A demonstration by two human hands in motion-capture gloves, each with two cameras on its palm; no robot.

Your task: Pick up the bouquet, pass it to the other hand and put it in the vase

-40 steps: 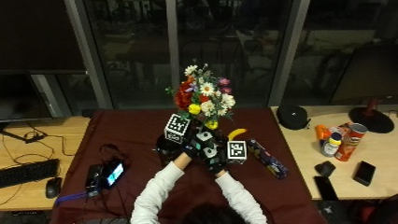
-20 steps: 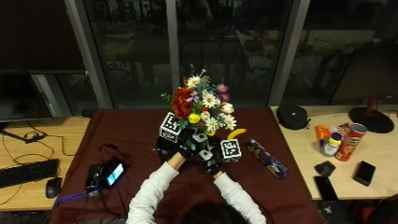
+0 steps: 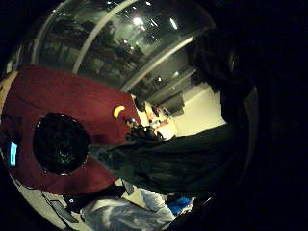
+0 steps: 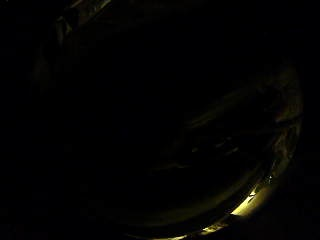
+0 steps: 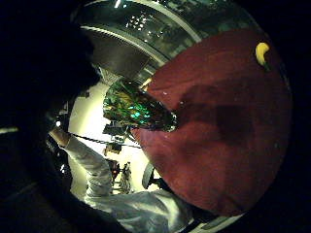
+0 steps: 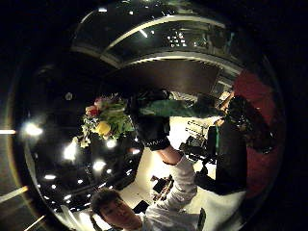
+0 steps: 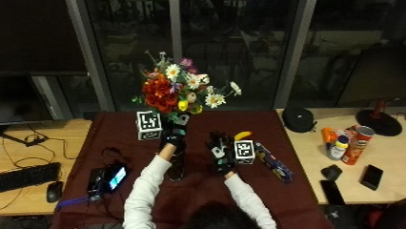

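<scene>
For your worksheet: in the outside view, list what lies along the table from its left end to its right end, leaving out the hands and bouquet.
Keyboard → mouse → lit-screen device → banana → black cap → red can → black phone.

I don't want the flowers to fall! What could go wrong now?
Only the left hand holds the bouquet up, and the right hand is off it, so the big flower heads might lean or slip. The vase stands on the red cloth close under the left arm. The stems could miss its mouth, or the arm might knock it over.
</scene>
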